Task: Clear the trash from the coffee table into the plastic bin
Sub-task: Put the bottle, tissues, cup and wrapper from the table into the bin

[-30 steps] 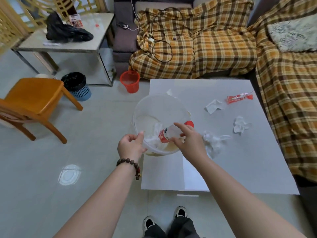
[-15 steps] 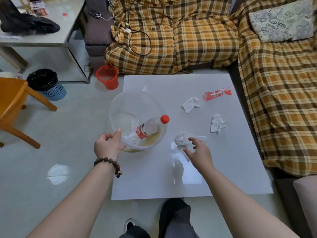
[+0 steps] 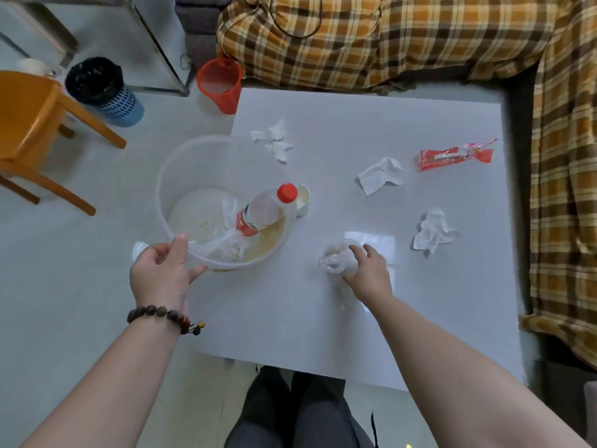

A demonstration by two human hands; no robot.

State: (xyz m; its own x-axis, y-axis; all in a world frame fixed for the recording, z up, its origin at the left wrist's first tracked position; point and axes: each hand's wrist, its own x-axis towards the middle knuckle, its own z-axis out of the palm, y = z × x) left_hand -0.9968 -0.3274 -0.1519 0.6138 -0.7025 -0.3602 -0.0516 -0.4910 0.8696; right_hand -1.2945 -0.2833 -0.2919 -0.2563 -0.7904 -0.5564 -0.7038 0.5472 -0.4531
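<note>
**Bin held at table edge while crumpled wrap is gathered**

White and glossy, the coffee table stands between a plaid-covered sofa and a tiled floor.

The right hand's fingers are curled over a crumpled clear plastic wrap lying on the table; contact is evident, but whether a full pinch has been closed cannot be told. The right hand is judged to be gathering this piece because it lies nearest the bin.

The left hand is clamped on the near rim of the plastic bin, thumb inside, fingers beneath. The bin is held at the table's left edge, overlapping it, presumably so that each piece need travel only a short way. A red-capped bottle and some crumpled white material are already contained in it.

Trash outstanding on the table is recorded as follows: torn tissue scraps near the far left corner, a small white cup just behind the bin, a tissue at centre, another tissue to the right, and a red wrapper towards the far right. The task is judged well short of completion.
</note>
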